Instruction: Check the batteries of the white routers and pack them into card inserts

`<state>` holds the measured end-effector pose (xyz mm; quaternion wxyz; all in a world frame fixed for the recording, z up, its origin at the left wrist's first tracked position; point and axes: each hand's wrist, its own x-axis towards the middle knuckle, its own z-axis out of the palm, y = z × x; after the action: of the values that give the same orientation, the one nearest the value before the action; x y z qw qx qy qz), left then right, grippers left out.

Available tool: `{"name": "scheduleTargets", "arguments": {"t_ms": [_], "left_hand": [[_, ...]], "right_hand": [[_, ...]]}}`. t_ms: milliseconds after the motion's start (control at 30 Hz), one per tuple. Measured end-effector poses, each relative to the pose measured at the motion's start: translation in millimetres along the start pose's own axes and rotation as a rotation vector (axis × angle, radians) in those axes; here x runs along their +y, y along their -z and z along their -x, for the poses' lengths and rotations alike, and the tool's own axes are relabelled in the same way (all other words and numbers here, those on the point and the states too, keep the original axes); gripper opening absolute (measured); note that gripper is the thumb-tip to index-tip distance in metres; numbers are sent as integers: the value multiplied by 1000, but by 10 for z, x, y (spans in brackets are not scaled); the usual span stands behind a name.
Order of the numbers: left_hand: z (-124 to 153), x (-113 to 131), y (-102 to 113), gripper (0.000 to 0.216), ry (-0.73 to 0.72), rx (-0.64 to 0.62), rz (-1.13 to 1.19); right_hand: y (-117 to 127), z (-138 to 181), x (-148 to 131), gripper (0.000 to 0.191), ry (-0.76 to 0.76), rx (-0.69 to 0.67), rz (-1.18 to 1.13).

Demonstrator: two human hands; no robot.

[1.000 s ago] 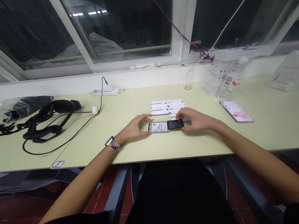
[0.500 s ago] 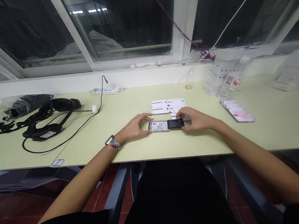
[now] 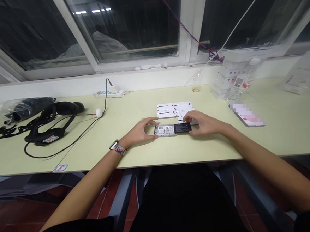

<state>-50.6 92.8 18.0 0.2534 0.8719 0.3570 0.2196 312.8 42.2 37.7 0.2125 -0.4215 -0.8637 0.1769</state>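
Observation:
A small flat device [image 3: 172, 129] lies on the pale green table [image 3: 136, 149], its left half white with a printed label, its right half black. My left hand [image 3: 139, 132] pinches its left end between thumb and fingers. My right hand [image 3: 202, 123] grips the right, black end the same way. Just behind the device lie a few white covers [image 3: 173, 109] with dark slots.
A black headset with straps and a cable [image 3: 49, 128] lies at the left, a plastic bag [image 3: 24, 108] behind it. A power strip [image 3: 110, 94] sits by the wall. Stacked white boxes and a bottle [image 3: 232, 80] stand at the right, a card [image 3: 246, 116] beside them.

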Motion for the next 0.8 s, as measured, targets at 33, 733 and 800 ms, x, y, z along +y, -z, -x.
{"name": "scheduleTargets", "arguments": {"t_ms": [33,733,800], "left_hand": [[0,0,-1,75,-2,2,1],[5,7,8,75,-25,-7,-24],[6,8,12,76,-20,-12,-21]], "right_hand": [[-1,2,5,36,2,3,-1],[-303,-634,-271,58,45,205,-503],[-326,-681,-295,55,52,196,-480]]}}
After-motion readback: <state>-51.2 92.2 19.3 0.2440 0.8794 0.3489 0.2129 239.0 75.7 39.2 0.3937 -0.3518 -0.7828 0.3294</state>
